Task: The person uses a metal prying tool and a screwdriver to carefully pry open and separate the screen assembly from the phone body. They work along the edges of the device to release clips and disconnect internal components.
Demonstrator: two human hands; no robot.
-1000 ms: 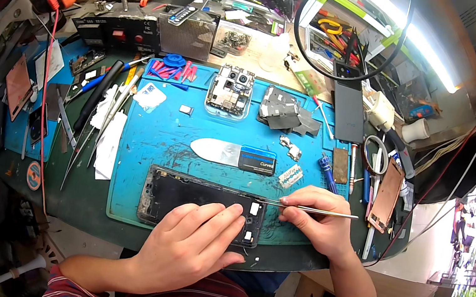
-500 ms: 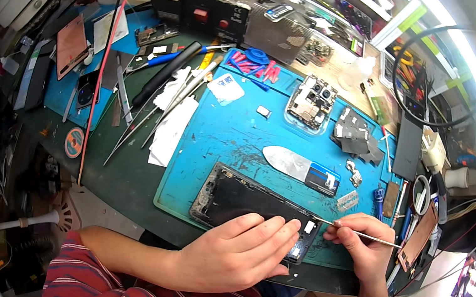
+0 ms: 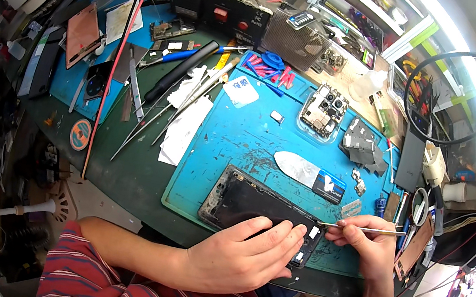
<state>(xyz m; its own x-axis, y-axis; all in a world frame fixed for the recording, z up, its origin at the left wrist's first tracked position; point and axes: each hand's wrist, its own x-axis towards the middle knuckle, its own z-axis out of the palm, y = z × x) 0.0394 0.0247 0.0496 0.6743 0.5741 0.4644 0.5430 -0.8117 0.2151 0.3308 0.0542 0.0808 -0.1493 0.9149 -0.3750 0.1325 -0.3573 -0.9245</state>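
A black phone housing [image 3: 256, 206], its inside facing up, lies slanted near the front edge of the blue work mat [image 3: 220, 139]. Across its right half rests my left hand [image 3: 244, 255], fingers stretched out flat and the thumb by the near edge. My right hand [image 3: 359, 237] pinches a slim metal tool [image 3: 385, 233]. The tool's tip meets the far right corner of the housing; its exact kind is hard to make out. A small white sticker [image 3: 313, 232] shows between the two hands on the housing.
Behind the housing lies a flat metal pry blade [image 3: 298, 167]. A phone circuit board [image 3: 325, 106] sits in a clear tray, with dark foil pieces [image 3: 366, 144] beside it. Tweezers [image 3: 186, 101] and white paper [image 3: 183, 132] lie left. A red cable [image 3: 121, 51] hangs at the left.
The whole view has shifted a little, so the bench appears moved right and slightly down. Both hands keep their places on the housing and tool, with the tip still at the corner.
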